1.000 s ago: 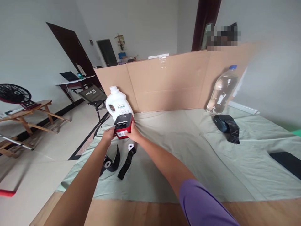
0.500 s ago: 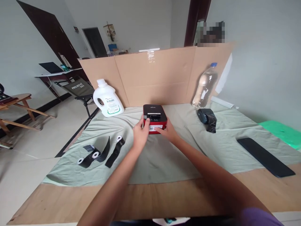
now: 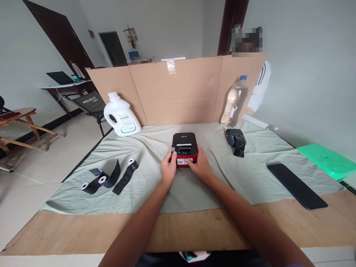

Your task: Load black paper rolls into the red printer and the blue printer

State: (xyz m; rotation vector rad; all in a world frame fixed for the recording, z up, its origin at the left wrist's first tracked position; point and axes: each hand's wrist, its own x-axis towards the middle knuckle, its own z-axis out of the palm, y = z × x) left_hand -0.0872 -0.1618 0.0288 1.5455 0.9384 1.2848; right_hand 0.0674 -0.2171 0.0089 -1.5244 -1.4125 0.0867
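Both hands are working together here: the left hand (image 3: 168,167) and the right hand (image 3: 202,167) are clamping the red-and-black box (image 3: 184,140) between them, the left thumb lying at its front left corner, the right thumb reaching over the front label. The box is sitting at the middle of a pale green cloth (image 3: 155,148), its slotted top facing up. That cloth is covering most of the desk (image 3: 178,231), a bare wooden strip showing along the near edge. Over on the left, three black rolls (image 3: 108,180) are trailing their strips, and a white jug (image 3: 124,116) is standing by a cardboard panel (image 3: 175,92). Across on the right, a clear bottle (image 3: 235,104) is standing near a small dark gadget (image 3: 236,142), and a dark slab (image 3: 297,185) is lying nearer. Both forearms are stretching forward, slanting inward, palms facing each other.
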